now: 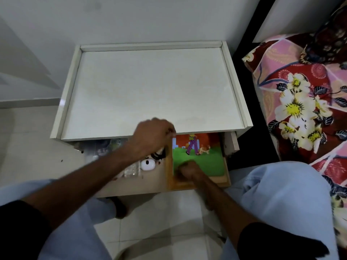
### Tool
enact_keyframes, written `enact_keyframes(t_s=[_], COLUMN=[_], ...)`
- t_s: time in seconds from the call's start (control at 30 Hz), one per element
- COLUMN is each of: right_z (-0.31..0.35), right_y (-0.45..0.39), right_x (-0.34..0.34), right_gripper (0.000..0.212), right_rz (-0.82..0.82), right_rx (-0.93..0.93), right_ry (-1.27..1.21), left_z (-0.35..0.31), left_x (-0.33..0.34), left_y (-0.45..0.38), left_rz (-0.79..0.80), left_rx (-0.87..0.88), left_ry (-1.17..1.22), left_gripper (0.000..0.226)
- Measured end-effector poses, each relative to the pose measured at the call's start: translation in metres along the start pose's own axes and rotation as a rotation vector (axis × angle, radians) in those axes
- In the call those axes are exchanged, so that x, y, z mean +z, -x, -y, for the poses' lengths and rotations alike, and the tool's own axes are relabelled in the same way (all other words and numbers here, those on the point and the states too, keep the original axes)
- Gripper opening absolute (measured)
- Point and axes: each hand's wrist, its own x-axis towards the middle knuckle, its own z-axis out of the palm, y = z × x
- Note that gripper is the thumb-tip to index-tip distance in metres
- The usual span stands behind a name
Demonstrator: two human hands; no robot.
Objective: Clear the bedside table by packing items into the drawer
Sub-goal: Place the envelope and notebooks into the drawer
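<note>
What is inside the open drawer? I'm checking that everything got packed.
In the drawer: a picture book on the right under the right hand, a white case, and dark and clear items beneath the left hand. The back is hidden under the tabletop.

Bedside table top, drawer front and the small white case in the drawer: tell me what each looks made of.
Bedside table top: probably laminated board, smooth off-white with a faint sheen and square raised edging.
Drawer front: looks like wood or wood veneer, warm yellow-brown, a matte flat edge.
Small white case: likely glossy moulded plastic, rounded with a bright highlight; too blurred to be sure.
</note>
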Motion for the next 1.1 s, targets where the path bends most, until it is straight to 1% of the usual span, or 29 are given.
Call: enact_keyframes(t_s=[0.03, 0.07, 0.1, 0.13, 0.17, 0.2, 0.23, 0.33, 0.4, 0.53, 0.67, 0.97, 1.1], right_z=[-0.003, -0.010, -0.019, -0.027, -0.035, -0.041, -0.043, -0.034, -0.025, -0.014, 0.000, 0.024, 0.030], right_y=[0.008, 0.016, 0.020, 0.022, 0.023, 0.022, 0.024, 0.027, 0.024, 0.020, 0.013, -0.010, -0.018], right_x=[0.016, 0.030, 0.045, 0.058, 0.070, 0.080, 0.087, 0.101, 0.102, 0.092, 0.086, 0.079, 0.075], right_gripper=[0.019, 0.018, 0.014, 0.008, 0.005, 0.008, 0.011, 0.022, 0.028, 0.029, 0.047, 0.052, 0.045], right_rz=[0.168, 0.271, 0.294, 0.282, 0.211, 0.130, 0.077, 0.019, -0.017, -0.038, -0.105, -0.106, -0.123], right_rx=[0.167, 0.309, 0.389, 0.433, 0.428, 0.399, 0.354, 0.275, 0.279, 0.317, 0.320, 0.320, 0.325], right_ry=[-0.306, -0.539, -0.673, -0.806, -0.891, -0.957, -1.015, -1.249, -1.302, -1.328, -1.366, -1.348, -1.350], left_z=[0.013, 0.023, 0.034, 0.044, 0.052, 0.057, 0.060, 0.057, 0.052, 0.049, 0.049, 0.042, 0.039], left_x=[-0.013, -0.018, -0.023, -0.023, -0.022, -0.021, -0.021, -0.023, -0.027, -0.027, -0.029, -0.033, -0.036], left_y=[-0.006, -0.015, -0.023, -0.029, -0.034, -0.038, -0.041, -0.043, -0.044, -0.044, -0.045, -0.046, -0.046], left_rz=[-0.046, 0.016, 0.148, 0.286, 0.387, 0.434, 0.439, 0.390, 0.384, 0.378, 0.386, 0.388, 0.401], left_rx=[-0.032, -0.100, -0.179, -0.243, -0.279, -0.282, -0.277, -0.284, -0.292, -0.328, -0.350, -0.382, -0.401], left_ry=[-0.064, -0.107, -0.125, -0.115, -0.096, -0.078, -0.058, -0.020, -0.010, 0.050, 0.070, 0.069, 0.082], left_gripper=[0.034, 0.051, 0.068, 0.080, 0.085, 0.088, 0.090, 0.093, 0.094, 0.094, 0.095, 0.096, 0.096])
